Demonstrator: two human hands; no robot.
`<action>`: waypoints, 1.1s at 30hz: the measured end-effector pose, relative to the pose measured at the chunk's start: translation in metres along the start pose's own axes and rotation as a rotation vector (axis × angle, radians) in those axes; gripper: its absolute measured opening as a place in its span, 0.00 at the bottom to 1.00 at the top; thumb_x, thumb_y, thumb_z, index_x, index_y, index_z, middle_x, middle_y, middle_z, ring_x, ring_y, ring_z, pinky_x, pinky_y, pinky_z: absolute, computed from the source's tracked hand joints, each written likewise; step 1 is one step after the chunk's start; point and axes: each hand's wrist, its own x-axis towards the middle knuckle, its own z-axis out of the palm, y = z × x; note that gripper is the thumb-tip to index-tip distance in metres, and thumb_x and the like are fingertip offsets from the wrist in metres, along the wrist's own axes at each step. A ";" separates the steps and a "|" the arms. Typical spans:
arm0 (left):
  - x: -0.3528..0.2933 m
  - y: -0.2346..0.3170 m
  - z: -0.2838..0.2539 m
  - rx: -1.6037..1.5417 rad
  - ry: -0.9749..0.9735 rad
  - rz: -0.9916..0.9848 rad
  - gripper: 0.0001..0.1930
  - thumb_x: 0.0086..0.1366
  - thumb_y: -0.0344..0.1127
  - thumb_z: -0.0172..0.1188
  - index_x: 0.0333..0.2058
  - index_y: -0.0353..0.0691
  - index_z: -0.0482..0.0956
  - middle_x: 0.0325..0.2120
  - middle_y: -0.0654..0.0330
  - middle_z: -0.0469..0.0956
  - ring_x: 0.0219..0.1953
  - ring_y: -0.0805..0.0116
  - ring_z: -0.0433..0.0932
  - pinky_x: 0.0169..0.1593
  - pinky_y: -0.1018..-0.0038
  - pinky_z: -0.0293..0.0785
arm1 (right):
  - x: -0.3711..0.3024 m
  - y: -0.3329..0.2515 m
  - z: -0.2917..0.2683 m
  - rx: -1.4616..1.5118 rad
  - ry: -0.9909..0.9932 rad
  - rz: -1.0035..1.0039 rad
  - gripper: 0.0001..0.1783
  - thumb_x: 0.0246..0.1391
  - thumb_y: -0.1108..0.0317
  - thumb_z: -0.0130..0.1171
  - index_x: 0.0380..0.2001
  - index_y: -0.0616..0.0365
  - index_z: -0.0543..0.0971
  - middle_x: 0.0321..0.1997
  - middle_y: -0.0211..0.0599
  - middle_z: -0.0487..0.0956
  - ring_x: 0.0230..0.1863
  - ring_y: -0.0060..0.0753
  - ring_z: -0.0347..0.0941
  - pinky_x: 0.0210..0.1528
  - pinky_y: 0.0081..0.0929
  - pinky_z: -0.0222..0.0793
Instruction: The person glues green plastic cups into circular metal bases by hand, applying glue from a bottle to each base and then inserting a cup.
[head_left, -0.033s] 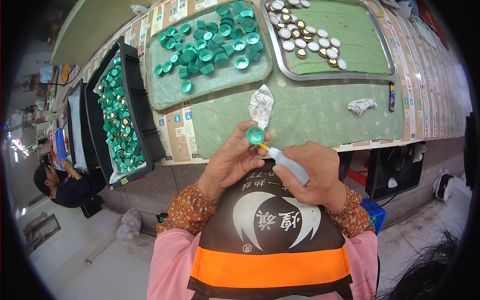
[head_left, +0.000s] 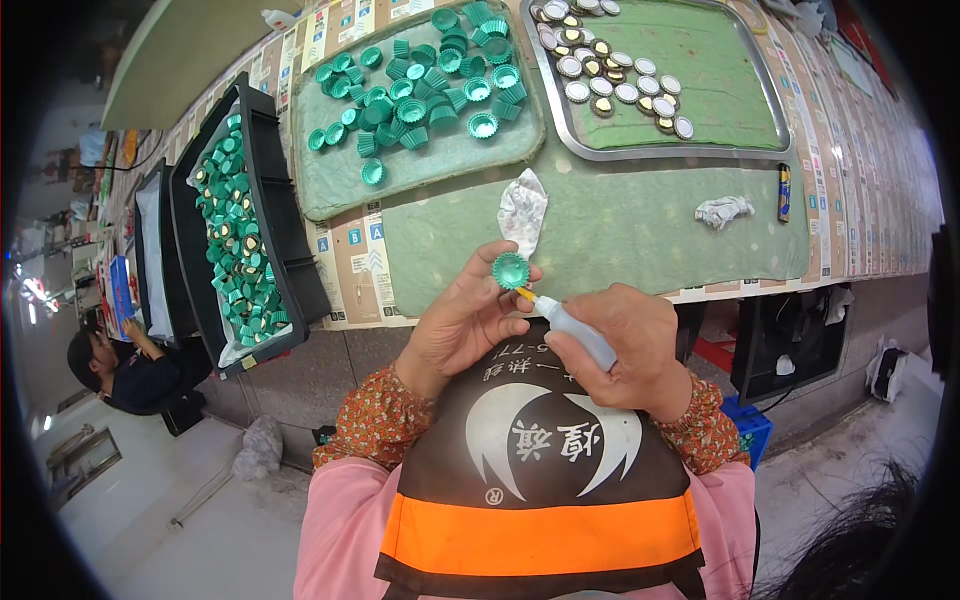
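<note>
My left hand (head_left: 462, 315) pinches a green fluted cap (head_left: 510, 270) by its rim, its hollow side facing up. In my right hand (head_left: 632, 345) is a pale squeeze bottle (head_left: 580, 331), tilted so that its yellow nozzle tip meets or nearly meets the cap's lower edge. Whether anything is coming out of the nozzle is too small to tell. Just beyond the cap lies a crumpled white cloth (head_left: 523, 205) on the green table mat (head_left: 620, 230). Many similar green caps lie loose on a cloth-lined tray (head_left: 325, 195) farther off.
A metal-rimmed tray (head_left: 680, 154) at the far right holds round pieces, some white, some dark with gold centres. Left stands a black crate (head_left: 270, 180) of green caps with gold pieces. A small rag (head_left: 725, 211) and a marker-like stick (head_left: 783, 193) lie right. Another person (head_left: 130, 365) works far left.
</note>
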 end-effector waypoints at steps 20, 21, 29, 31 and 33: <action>-0.004 -0.002 0.000 0.091 0.056 -0.051 0.30 0.73 0.29 0.59 0.69 0.37 0.60 0.61 0.48 0.73 0.52 0.64 0.82 0.53 0.70 0.87 | -0.002 0.000 0.006 -0.041 -0.033 -0.014 0.16 0.46 0.76 0.72 0.39 0.61 0.79 0.29 0.43 0.83 0.24 0.43 0.79 0.25 0.35 0.72; -0.004 -0.002 -0.001 0.100 0.064 -0.051 0.30 0.73 0.30 0.59 0.69 0.37 0.60 0.61 0.48 0.73 0.52 0.64 0.82 0.52 0.70 0.87 | -0.002 0.001 0.006 -0.040 -0.038 -0.015 0.16 0.46 0.76 0.72 0.39 0.60 0.79 0.29 0.43 0.83 0.24 0.43 0.79 0.25 0.35 0.72; -0.007 -0.004 -0.002 0.189 0.110 -0.054 0.26 0.73 0.37 0.60 0.65 0.35 0.64 0.54 0.51 0.77 0.48 0.67 0.82 0.50 0.70 0.87 | -0.002 0.005 0.006 -0.004 -0.065 0.026 0.15 0.48 0.76 0.72 0.40 0.61 0.79 0.29 0.45 0.83 0.24 0.43 0.79 0.26 0.34 0.73; -0.008 -0.003 0.003 0.227 0.129 -0.034 0.23 0.74 0.41 0.58 0.61 0.35 0.67 0.49 0.54 0.78 0.45 0.68 0.81 0.49 0.71 0.86 | -0.002 0.009 0.010 0.088 0.066 0.045 0.13 0.51 0.74 0.71 0.41 0.61 0.80 0.29 0.40 0.80 0.24 0.42 0.78 0.26 0.33 0.71; -0.011 0.001 0.004 0.269 0.152 -0.018 0.23 0.75 0.42 0.58 0.60 0.35 0.67 0.48 0.55 0.78 0.44 0.69 0.81 0.48 0.71 0.86 | -0.003 0.011 0.005 0.099 0.066 0.119 0.13 0.53 0.73 0.70 0.42 0.62 0.80 0.30 0.40 0.81 0.25 0.38 0.78 0.27 0.31 0.72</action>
